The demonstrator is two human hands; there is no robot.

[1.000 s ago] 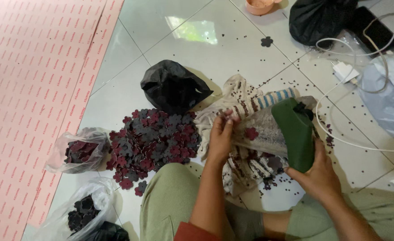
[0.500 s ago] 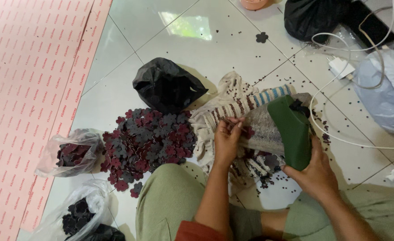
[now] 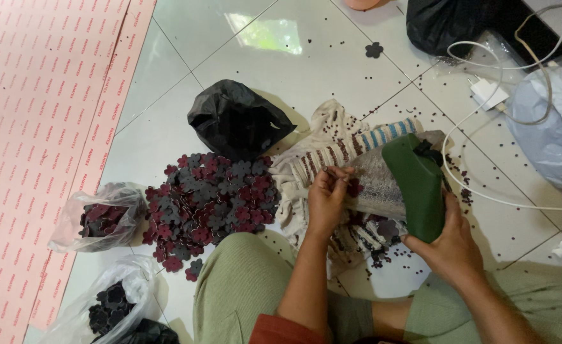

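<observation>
The right hand [image 3: 449,245] wraps its fingers around the lower end of a dark green, block-shaped hand tool [image 3: 414,185], gripping it firmly; the tool's long axis runs from that hand up and slightly left, away from the person, and its upper end carries a small black part. Beneath the tool lies a grey, glittery sheet of foam-like material [image 3: 376,185] spread over a cream cloth with dark and blue stripes [image 3: 332,143] on the white tiled floor [image 3: 274,38]. The left hand [image 3: 325,200] sits just left of the tool, over the sheet's left edge, with its fingertips pinched narrowly together on a small dark red flower-shaped cut-out [image 3: 355,186]; that piece lies between the pinching fingers and the tool, so the left hand is plainly the nearer one to it. Whether the cut-out is free of the sheet cannot be told

To the left of that hand, a heap of dark red and grey flower-shaped cut-outs [image 3: 211,204] rests on the floor beside the person's green-trousered knee. A crumpled black plastic bag [image 3: 236,118] sits above the heap, and two clear plastic bags [image 3: 99,216] holding more cut-outs lie further left. A white cable [image 3: 484,191] curls near the tool's right side
</observation>
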